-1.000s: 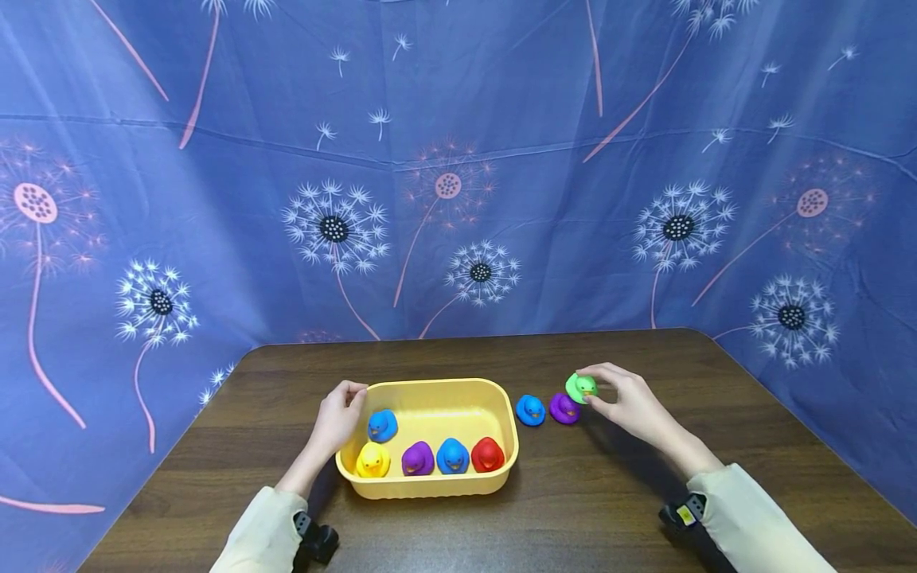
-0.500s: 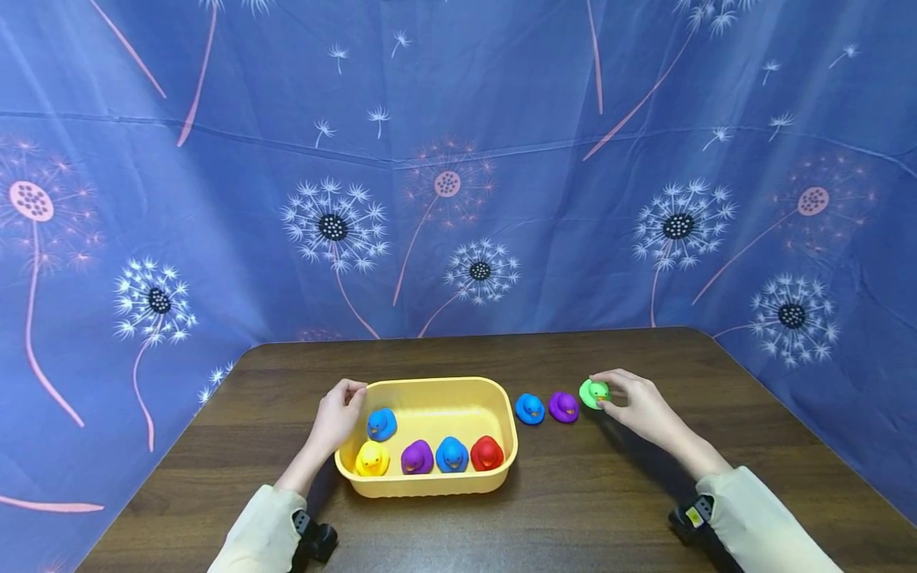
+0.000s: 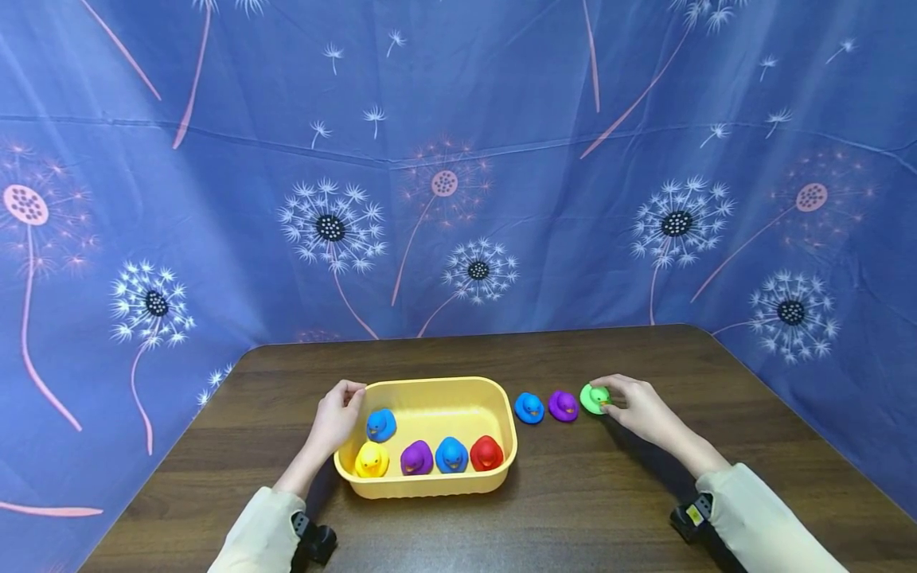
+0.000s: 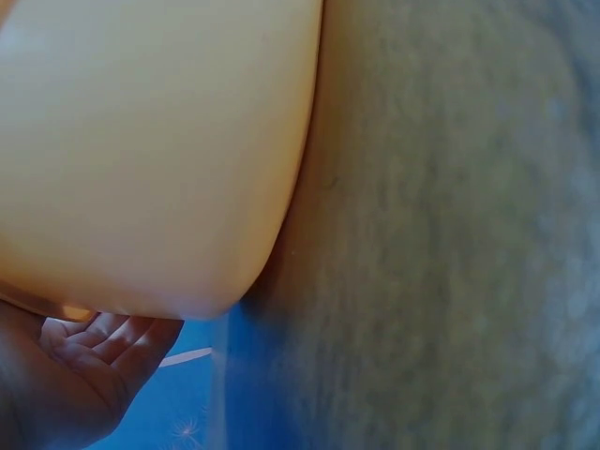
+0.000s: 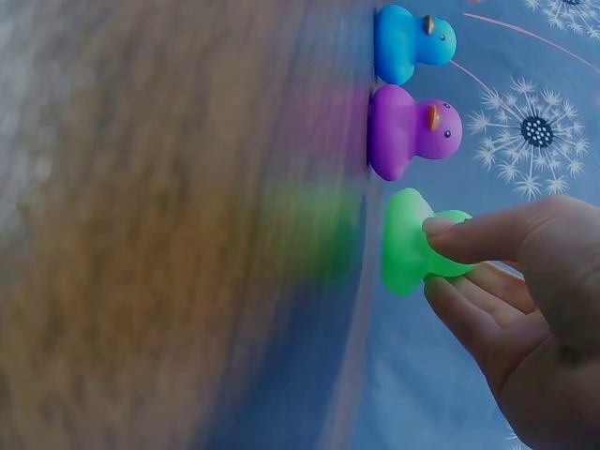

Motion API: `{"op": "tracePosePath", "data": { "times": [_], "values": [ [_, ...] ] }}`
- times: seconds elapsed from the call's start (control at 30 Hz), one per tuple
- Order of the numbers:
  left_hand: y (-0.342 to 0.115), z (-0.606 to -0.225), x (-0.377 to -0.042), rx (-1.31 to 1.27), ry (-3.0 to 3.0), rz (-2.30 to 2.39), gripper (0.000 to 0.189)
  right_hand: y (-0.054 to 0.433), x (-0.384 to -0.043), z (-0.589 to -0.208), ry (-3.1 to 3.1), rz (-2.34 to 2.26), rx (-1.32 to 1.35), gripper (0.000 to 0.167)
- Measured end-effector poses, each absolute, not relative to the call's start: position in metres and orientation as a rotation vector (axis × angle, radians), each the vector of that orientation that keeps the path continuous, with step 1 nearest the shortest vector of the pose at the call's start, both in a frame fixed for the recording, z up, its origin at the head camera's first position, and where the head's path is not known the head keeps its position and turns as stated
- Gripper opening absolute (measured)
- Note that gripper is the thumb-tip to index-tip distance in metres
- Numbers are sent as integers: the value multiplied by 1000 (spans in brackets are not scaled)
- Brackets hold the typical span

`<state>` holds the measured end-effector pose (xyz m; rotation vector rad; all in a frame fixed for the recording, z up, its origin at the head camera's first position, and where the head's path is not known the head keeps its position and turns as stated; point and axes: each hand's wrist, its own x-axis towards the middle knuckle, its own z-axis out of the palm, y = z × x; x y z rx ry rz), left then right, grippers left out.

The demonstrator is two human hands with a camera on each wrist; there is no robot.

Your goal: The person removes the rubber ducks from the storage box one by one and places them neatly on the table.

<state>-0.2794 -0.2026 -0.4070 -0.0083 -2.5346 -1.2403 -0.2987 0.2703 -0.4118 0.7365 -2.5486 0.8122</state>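
In the head view, pinched a bright-green, rubbery-looking toy duck (image 3: 591, 400) between thumb and fingers of the right hand (image 3: 640, 408), opened only to that width, at the right end of a row with a glossy purple toy duck (image 3: 563, 407) and a round-bodied blue toy duck (image 3: 529, 408) on the dark wood-grain table (image 3: 573, 501); curled the left hand (image 3: 337, 416) over the far-left rim of a pale-yellow, rounded-rectangular plastic tub (image 3: 426, 488), with a yellow duck (image 3: 372, 460), a red duck (image 3: 486, 453), a second purple duck (image 3: 417, 458) and two more blue ducks (image 3: 451, 455) inside. In the left wrist view, bent fingers partway around the tub's end, thumb hidden, firmness impossible to tell. In the right wrist view, gripped the green duck by the head, just beside but apart from the purple toy duck, contact with the table unclear. Risked, by the look of it, a topple if let go tilted or too high, a knock to the row from a leftward drift, and a dragged tub from any tug at the rim.
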Motion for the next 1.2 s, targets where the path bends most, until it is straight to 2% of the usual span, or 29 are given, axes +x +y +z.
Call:
{"op": "tracePosePath", "data": {
  "times": [0.9,1.2],
  "values": [
    [-203,-404,-278,-17,-2547,-1255,20,273,-296,-408,-2706,890,712,37],
    [-203,-407,-280,-21,-2544,-1265,21,275,-295,-409,-2717,890,717,43]
  ]
}}
